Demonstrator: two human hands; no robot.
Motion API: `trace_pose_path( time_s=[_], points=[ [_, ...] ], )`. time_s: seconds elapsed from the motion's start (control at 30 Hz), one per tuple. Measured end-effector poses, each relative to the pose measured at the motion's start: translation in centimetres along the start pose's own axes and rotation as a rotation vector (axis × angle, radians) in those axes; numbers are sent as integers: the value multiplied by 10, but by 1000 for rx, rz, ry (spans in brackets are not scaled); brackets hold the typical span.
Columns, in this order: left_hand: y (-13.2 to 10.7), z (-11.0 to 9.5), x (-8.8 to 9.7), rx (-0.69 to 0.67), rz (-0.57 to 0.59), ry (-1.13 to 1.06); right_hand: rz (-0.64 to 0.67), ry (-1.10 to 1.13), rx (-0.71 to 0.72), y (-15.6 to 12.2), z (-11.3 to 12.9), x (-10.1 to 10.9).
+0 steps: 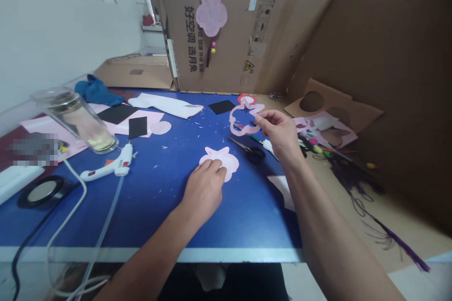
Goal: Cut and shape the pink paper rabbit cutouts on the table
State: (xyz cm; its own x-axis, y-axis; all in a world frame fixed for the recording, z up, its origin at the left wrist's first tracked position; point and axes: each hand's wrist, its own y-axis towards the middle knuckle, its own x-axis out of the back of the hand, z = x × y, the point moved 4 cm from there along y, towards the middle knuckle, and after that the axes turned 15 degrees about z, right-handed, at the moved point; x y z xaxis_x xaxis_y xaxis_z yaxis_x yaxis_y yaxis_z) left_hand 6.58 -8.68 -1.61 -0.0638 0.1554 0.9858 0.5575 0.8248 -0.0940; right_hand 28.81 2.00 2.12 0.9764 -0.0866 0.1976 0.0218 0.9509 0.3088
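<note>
Pinched in the fingers of my right hand (277,131) is a thin pink paper outline (233,124), a scalloped ring with ear-like points on top. It is held up over the table. My left hand (205,185) has its fingers curled onto a pale pink scalloped paper cutout (230,163) with two points, which lies on the blue table; the fingertips hide part of it. Black-handled scissors (254,152) lie just below my right hand. A similar pink cutout (212,14) with beads and a dark tassel hangs on the cardboard wall.
At the left are a white glue gun (122,162) with its cord, a black tape roll (44,191), a glass cup (83,119) and black paper squares (137,126). To the right lie paper scraps (326,126), beads and dark tassels (353,176). Cardboard walls (388,46) stand behind and right.
</note>
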Motion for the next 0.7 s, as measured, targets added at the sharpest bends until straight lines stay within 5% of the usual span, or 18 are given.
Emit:
trace_pose_path(
  time_s=[0.7],
  points=[
    [-1,3,-2,-19,-109,-46,234,356,-69,-7,8,-14]
  ],
)
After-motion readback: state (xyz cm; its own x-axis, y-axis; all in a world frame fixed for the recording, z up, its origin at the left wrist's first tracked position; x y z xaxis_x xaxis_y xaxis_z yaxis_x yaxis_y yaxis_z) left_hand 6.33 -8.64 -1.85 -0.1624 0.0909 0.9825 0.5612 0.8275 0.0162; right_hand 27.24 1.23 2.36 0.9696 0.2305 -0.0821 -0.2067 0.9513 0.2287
